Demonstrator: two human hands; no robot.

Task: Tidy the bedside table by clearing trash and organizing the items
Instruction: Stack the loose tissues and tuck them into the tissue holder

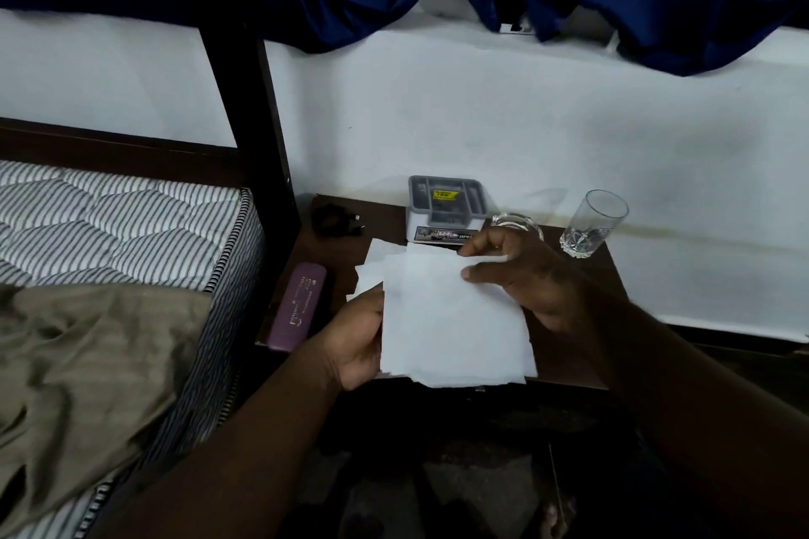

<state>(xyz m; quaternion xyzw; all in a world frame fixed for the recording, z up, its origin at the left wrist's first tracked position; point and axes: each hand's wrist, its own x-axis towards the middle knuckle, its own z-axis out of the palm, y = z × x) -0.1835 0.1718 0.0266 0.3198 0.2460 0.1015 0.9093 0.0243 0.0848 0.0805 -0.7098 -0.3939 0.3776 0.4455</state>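
Stage: mid, judged | left grip (357,341) and right grip (516,271) both grasping papers (455,319) above worktop (335,258) | remaining: case (297,306), box (446,206), glass (591,223), cable (332,219) seemingly unsorted

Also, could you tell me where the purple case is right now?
In the head view, the purple case lies at the left edge of the bedside table, beside the striped mattress, left of the left hand.

matt white paper sheets (455,319), clear glass tumbler (591,223), dark wood table (564,354)
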